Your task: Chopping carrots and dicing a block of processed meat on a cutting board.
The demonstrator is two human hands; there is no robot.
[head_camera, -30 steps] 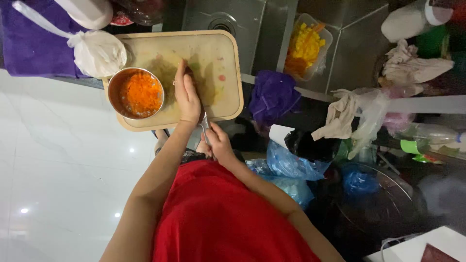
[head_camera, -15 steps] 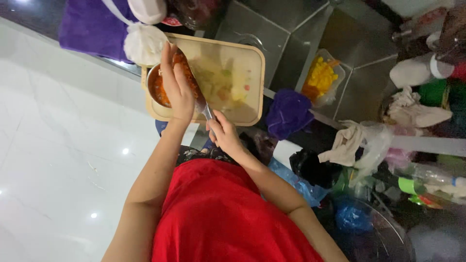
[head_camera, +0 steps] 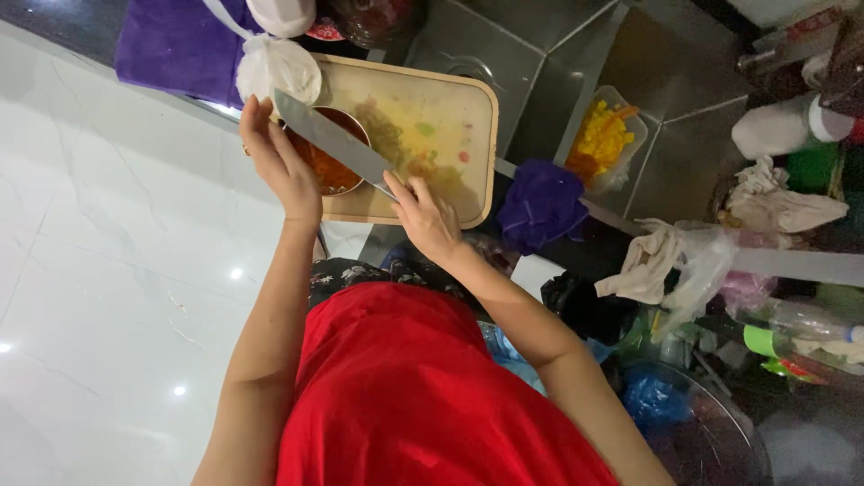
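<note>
Right hand [head_camera: 430, 216] is gripping the handle of a knife [head_camera: 333, 142], fingers wrapped around it; the blade is slanting up and left over the bowl [head_camera: 335, 175]. Left hand [head_camera: 277, 157] is held open, fingers together and extended, its fingertips at or just beside the blade's flat near the tip; cannot tell whether they are touching the steel.

The bowl is sitting on the left end of the cutting board [head_camera: 450, 108], holding orange grated or chopped matter, partly hidden behind the blade and the left hand. The board is bearing only scraps: green, yellow and reddish flecks and a wet smear right of the bowl. No whole vegetable is lying on the board.

Judgement: cutting is looking largely done, with the cut stuff already in the bowl; what is in hand seems to be clearing the blade over the bowl. Left to do, by the look of it: scraps on the board.

Around the board: a tied white bag [head_camera: 281, 67] is touching its upper left corner, a purple cloth [head_camera: 175, 45] lying further left on the dark surface. Right of the board, a second purple cloth [head_camera: 538, 205] is sitting just beside its lower right corner. Beyond that, in the sink [head_camera: 666, 135], a clear tray [head_camera: 601, 142] is holding yellow and orange pieces.
</note>
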